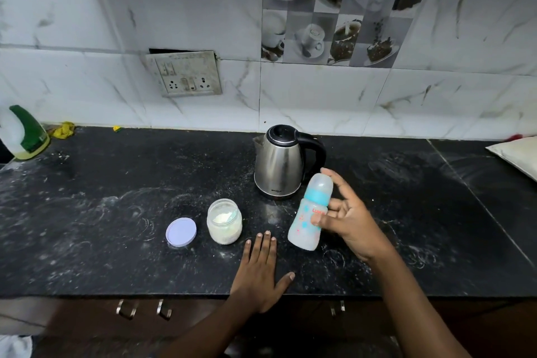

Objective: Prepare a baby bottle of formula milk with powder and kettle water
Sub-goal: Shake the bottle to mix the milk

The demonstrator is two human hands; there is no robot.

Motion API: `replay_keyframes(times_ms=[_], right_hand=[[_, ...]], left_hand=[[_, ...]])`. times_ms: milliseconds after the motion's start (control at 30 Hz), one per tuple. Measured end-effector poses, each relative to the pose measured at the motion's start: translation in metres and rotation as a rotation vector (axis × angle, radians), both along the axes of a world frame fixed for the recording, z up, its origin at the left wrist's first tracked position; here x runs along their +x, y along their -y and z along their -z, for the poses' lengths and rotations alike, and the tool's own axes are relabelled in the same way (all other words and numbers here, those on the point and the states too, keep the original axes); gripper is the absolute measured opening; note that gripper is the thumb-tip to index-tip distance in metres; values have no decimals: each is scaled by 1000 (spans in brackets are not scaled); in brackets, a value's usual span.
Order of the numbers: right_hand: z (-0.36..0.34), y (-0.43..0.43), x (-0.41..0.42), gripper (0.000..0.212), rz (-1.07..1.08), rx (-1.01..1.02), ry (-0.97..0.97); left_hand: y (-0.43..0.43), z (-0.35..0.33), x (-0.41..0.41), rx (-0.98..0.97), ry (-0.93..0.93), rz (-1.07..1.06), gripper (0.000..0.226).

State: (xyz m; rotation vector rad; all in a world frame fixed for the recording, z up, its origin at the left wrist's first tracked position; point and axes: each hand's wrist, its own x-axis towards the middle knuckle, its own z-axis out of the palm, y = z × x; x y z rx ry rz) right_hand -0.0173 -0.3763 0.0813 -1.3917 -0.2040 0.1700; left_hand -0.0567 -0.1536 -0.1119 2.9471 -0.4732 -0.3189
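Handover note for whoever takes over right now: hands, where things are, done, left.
Left hand: flat on the black counter, holding nothing.
Right hand: holds the baby bottle tilted above the counter, cap and teal ring on.
Powder jar: open, purple lid lying left of it. Kettle: lid shut, behind both.
Done: jar opened. The bottle's contents cannot be told.
Left: check the bottle; if empty, uncap, add powder and kettle water, recap, shake.

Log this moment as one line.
right hand: holds bottle tilted; left hand: flat on counter; jar: open, lid beside; kettle: closed
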Motion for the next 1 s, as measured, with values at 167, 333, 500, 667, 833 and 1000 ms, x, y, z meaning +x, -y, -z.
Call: replay_keyframes(times_ms=[167, 333, 500, 667, 833, 1000], right_hand=[[1, 1, 2, 89, 138, 74, -33], [3, -3, 5, 89, 163, 144, -47], [1, -7, 4, 91, -19, 22, -29], [-3, -5, 4, 91, 66, 64, -38], [-2, 1, 3, 89, 169, 107, -46], [1, -2, -2, 92, 78, 34, -41]], left_hand=[[0, 0, 0, -17, 11, -3, 106], [0, 4, 1, -35, 16, -7, 115], [0, 5, 1, -2, 18, -7, 109], [1, 4, 0, -14, 22, -6, 113], [1, 3, 2, -25, 17, -9, 116], [0, 2, 1, -15, 12, -10, 111]])
